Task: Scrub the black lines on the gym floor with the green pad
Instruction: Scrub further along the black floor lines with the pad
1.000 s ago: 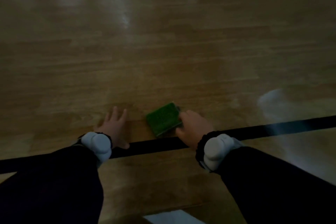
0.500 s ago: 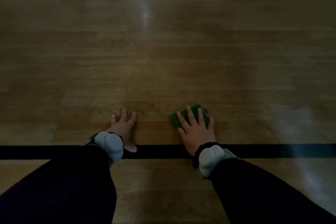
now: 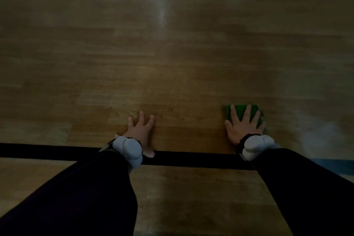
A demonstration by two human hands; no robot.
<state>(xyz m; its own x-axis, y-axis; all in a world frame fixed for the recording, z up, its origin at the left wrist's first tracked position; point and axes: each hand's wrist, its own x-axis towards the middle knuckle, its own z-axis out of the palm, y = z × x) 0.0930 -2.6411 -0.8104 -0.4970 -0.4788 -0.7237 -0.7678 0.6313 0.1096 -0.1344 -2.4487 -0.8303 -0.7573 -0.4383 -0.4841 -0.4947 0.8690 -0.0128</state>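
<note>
Green shows between our spread fingers: our right hand point(image 3: 244, 127) lies flat and wide open on top of the green pad point(image 3: 241, 111), pressing it against the wooden gym floor point(image 3: 172, 63). Nothing is gripped; the palm and fingers simply rest on the pad, with the thumb splayed off its left edge onto the boards. The pad's far edge and corners stick out beyond the fingertips, a dull dark green rectangle lying flat, its long side running across our view. It sits on bare wood ahead of the wrist, apart from the black line point(image 3: 182, 158), which runs crosswise just behind the heel of that hand, under the wrist.

Our left hand point(image 3: 140, 131) is well to the left of the pad, also open and flat on the floor, fingers fanned forward and holding nothing. Its thumb tip reaches back and touches the near edge of the black line. Both wrists carry white devices point(image 3: 128, 149) strapped over dark sleeves point(image 3: 86, 197). Lighting is dim, so the pad's surface texture is hard to make out.
</note>
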